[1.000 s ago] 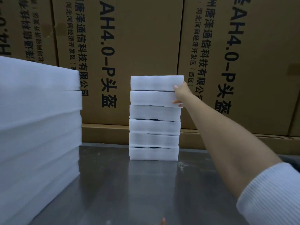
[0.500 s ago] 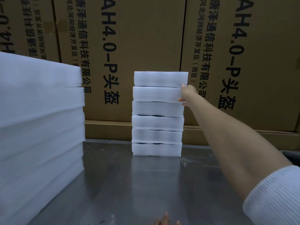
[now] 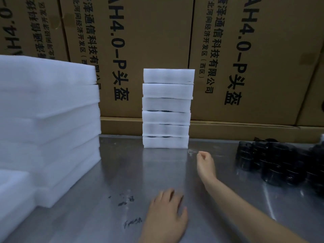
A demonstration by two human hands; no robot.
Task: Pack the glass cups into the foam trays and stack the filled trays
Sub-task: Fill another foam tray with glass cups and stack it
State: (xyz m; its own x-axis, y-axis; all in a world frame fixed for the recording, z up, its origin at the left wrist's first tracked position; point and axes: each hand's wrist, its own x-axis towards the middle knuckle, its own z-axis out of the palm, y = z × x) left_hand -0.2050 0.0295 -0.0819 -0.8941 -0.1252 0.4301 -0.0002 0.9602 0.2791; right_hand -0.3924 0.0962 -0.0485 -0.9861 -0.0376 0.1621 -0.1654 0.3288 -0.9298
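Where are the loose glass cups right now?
The dark glass cups sit clustered on the metal table at far right, beyond the right hand.

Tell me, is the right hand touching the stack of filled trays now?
No, the right hand is apart from the stack of filled trays, low over the metal table.
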